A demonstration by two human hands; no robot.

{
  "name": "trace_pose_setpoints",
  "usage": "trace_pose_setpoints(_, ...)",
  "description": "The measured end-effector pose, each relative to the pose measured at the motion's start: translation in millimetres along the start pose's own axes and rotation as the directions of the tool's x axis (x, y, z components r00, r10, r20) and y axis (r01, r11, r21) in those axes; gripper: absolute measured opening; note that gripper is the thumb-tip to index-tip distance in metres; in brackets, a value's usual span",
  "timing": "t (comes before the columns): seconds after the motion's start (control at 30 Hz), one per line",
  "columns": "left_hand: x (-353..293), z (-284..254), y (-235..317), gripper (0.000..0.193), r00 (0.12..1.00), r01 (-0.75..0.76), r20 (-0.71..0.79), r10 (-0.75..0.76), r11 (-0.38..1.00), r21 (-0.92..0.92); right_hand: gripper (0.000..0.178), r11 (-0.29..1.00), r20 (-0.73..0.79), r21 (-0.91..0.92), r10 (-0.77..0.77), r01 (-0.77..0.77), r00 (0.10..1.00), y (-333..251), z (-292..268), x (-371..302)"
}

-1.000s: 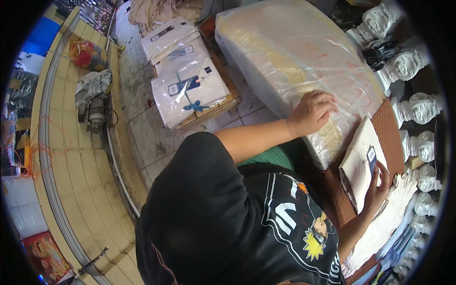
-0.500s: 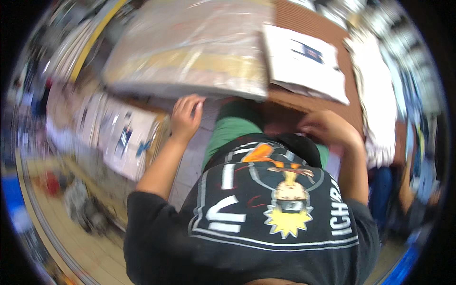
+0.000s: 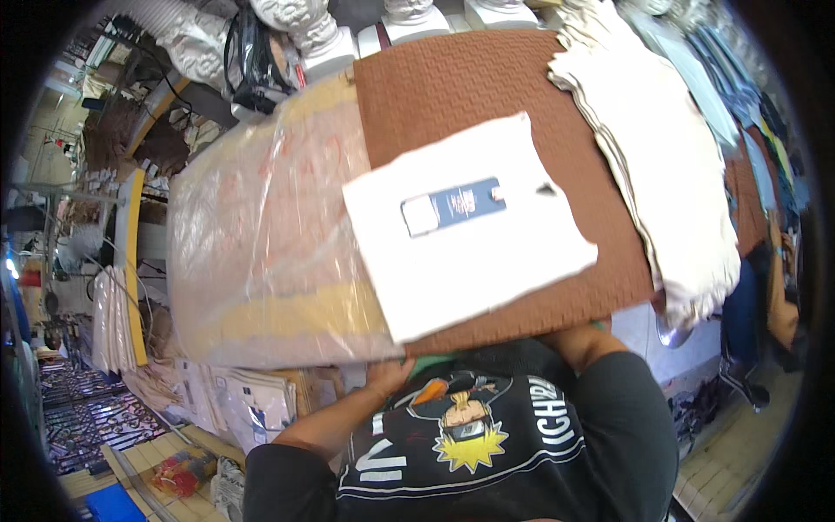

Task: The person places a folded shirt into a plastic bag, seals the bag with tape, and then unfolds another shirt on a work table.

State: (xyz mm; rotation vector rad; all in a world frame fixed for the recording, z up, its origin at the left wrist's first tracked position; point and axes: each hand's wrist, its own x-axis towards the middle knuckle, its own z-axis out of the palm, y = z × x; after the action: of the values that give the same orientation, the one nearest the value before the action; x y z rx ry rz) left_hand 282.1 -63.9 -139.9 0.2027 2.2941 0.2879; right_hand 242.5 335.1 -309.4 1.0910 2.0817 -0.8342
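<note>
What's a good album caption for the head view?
Folded white garment with blue tag, mostly on a brown cover.

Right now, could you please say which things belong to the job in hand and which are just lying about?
Probably in the job:
- folded white garment
- blue tag
- brown mat
- bagged garments

Probably lying about:
- ornate white posts
- red-and-yellow bundle

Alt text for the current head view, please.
A folded white garment with a dark blue tag lies on a brown cover, its left edge meeting a plastic-wrapped bundle. The left hand is at the bundle's lower edge; the right hand is mostly hidden at the cover's near edge. Cream cloth lies at right.
</note>
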Motion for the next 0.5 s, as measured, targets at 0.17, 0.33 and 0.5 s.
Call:
trace_pose_setpoints(0.17, 3, -14, 3, 0.068, 0.994, 0.055, 0.093, -0.054, 0.998, -0.005, 0.026, 0.992, -0.089, 0.102, 0.085, -0.076, 0.992, -24, -12, 33)
trace_pose_setpoints(0.33, 0, -23, 11, 0.068, 0.975, 0.131, 0.182, -0.125, 0.991, -0.021, 0.024, 0.984, -0.100, 0.144, 0.121, -0.106, 0.988, -36, -21, 46)
trace_pose_setpoints(0.5, -5, -26, 17, 0.069, 0.959, 0.177, 0.229, -0.170, 0.984, -0.011, 0.024, 0.976, -0.118, 0.191, 0.129, -0.105, 0.985, -36, -24, 46)
